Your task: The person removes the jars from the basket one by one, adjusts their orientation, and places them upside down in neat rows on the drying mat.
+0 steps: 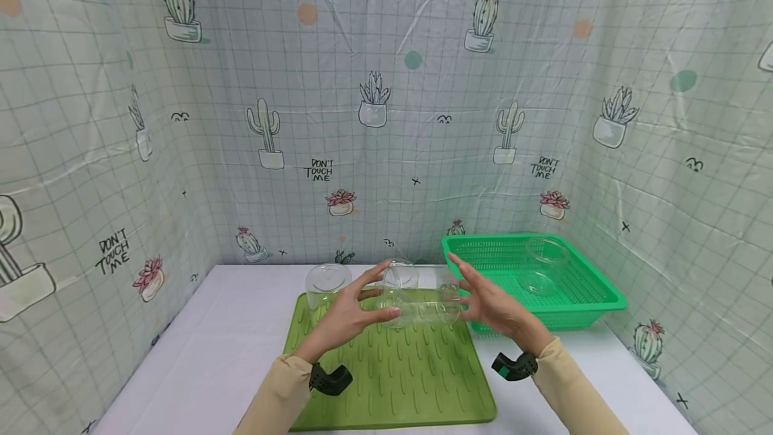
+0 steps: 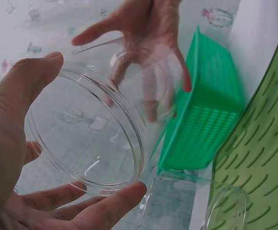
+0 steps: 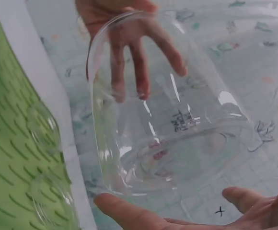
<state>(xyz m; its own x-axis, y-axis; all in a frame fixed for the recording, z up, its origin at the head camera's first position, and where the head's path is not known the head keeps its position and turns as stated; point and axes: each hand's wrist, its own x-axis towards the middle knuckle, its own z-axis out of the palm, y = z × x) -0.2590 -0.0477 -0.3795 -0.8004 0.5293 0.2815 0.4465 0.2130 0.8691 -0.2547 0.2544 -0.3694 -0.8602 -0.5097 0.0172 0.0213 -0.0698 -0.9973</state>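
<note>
A clear, see-through jar [image 1: 419,304] is held on its side above the green mat [image 1: 392,381]. My left hand [image 1: 353,304] grips it by the ringed end, with the thumb [image 2: 45,67] on one side of the rim and fingertips [image 2: 132,191] on the other. Around the opposite end, my right hand [image 1: 492,301] has its fingers spread. Whether those fingers touch the wall cannot be made out. At the mat's back edge stands a second clear jar [image 1: 326,280]. A third clear jar [image 1: 400,274] is partly hidden behind the held one.
To the right at the back sits a green perforated basket [image 1: 586,317] with another clear jar [image 1: 541,267] in it. White table surface [image 1: 211,348] shows left of the mat. A cactus-printed curtain [image 1: 417,153] encloses the back and sides.
</note>
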